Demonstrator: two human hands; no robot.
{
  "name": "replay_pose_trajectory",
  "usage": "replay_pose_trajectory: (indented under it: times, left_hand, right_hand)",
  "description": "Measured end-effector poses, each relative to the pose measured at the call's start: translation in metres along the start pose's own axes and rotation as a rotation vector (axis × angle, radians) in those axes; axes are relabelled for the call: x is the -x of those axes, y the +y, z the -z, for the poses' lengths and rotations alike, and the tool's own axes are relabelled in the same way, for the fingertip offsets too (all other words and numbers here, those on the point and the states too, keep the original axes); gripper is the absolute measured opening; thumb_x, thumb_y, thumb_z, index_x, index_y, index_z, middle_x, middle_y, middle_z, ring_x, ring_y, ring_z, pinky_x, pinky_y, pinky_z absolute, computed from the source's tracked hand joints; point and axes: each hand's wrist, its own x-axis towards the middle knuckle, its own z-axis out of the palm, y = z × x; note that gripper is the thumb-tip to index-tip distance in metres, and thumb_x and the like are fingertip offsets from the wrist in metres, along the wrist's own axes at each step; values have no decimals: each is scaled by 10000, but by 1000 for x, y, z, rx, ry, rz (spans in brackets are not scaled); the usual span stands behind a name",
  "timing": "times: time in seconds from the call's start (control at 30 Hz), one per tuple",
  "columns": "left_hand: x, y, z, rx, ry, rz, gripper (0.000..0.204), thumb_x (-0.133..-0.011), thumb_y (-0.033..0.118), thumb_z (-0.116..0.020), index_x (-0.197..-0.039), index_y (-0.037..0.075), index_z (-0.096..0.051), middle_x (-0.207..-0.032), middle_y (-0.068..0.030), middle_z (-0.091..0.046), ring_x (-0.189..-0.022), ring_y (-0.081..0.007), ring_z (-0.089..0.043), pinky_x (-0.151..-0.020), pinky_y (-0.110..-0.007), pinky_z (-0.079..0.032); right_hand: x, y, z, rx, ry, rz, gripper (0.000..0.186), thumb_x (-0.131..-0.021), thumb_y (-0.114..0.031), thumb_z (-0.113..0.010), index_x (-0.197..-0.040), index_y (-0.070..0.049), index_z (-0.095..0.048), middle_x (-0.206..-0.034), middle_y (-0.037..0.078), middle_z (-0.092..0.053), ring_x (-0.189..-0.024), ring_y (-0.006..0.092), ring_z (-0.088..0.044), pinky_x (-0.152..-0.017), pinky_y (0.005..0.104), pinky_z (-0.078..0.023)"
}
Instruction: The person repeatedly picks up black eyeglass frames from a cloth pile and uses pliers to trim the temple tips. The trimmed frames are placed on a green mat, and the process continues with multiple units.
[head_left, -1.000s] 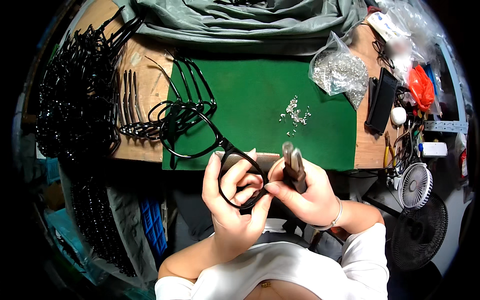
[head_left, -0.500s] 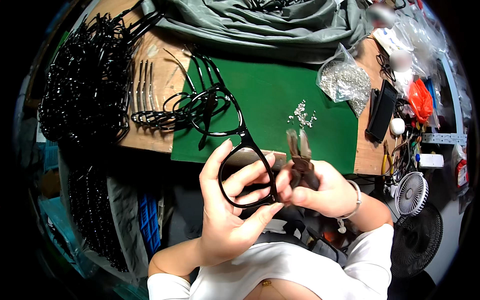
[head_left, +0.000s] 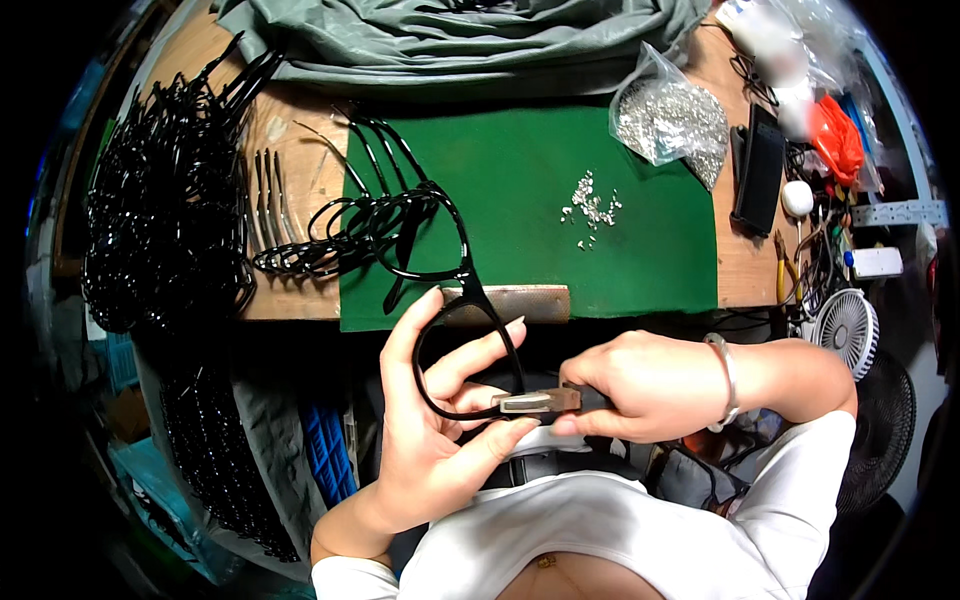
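My left hand (head_left: 425,445) pinches the black frame (head_left: 468,286), low in the middle of the picture: my thumb lies by the lower right of the nearer ring, one finger runs up its left side, and other fingers show through the opening. My right hand (head_left: 635,388), a bracelet (head_left: 722,382) at its wrist, is curled tight round the handles of the pliers (head_left: 540,401). Their jaws point left and meet the ring's lower right edge, just above my left thumb; whether they bite on anything there I cannot tell.

The frame's other ring reaches up over the green mat (head_left: 520,200), overlapping in view a row of frames (head_left: 300,260) left of centre. Just behind the bridge, a metal strip (head_left: 530,304) lies along the mat's near edge.

Right of centre, silver bits (head_left: 590,208) are scattered on the mat. Above them, toward the upper right, a clear bag (head_left: 655,120) holds many more, next to a black phone (head_left: 758,175).

A big heap of frames (head_left: 165,210) fills the upper left, and grey cloth (head_left: 470,50) spreads across the top. At the right, a white fan (head_left: 847,332) stands near a black fan (head_left: 880,430).
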Motion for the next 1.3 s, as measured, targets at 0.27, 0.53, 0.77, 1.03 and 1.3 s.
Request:
replay_pose_trajectory:
  times: [0.27, 0.53, 0.77, 1.03, 1.3]
  left_hand:
    - [-10, 1, -7, -25, 44, 80, 836, -726, -137, -540, -1309, 86, 15, -1238, -245, -371, -931, -229, -576, -771, -276, -495]
    - [-18, -10, -11, -76, 164, 71, 839, -664, -97, -617, -1295, 74, -91, -1121, -203, -464, -687, -84, -536, -623, -191, -472]
    - [27, -35, -1, -173, 216, -15, 667, -749, -51, -544, -1241, 91, -117, -973, -185, -524, -734, -155, -573, -690, -273, -486]
    - [15, -34, 3, 262, -92, 199, 871, -652, -132, -585, -1281, 117, -37, -1159, -234, -406, -996, -272, -520, -889, -389, -391]
    - [9, -45, -3, -11, 102, 219, 185, -865, 8, -397, -1038, -36, -349, -874, -138, -548, -792, -157, -584, -699, -252, -460]
  right_hand:
    - [2, 15, 3, -43, 56, -32, 344, -789, -326, -580, -836, 13, -542, -648, 157, -550, -609, 306, -562, -571, 359, -445]
    - [-8, 69, -12, 662, 566, -124, 564, -768, -298, -577, -1099, 126, -406, -735, 163, -547, -684, 284, -537, -619, 362, -436]
    - [0, 74, 0, 494, 668, -116, 317, -717, -167, -603, -944, 21, -487, -771, 160, -531, -749, 317, -530, -679, 382, -426]
    - [-26, 101, 11, 405, 785, -195, 134, -669, -51, -585, -762, -4, -501, -735, 160, -525, -719, 332, -533, -653, 399, -435]
    - [-28, 85, 9, 300, 781, -174, 137, -673, -40, -580, -784, -2, -510, -750, 152, -528, -744, 329, -530, -665, 395, -423]
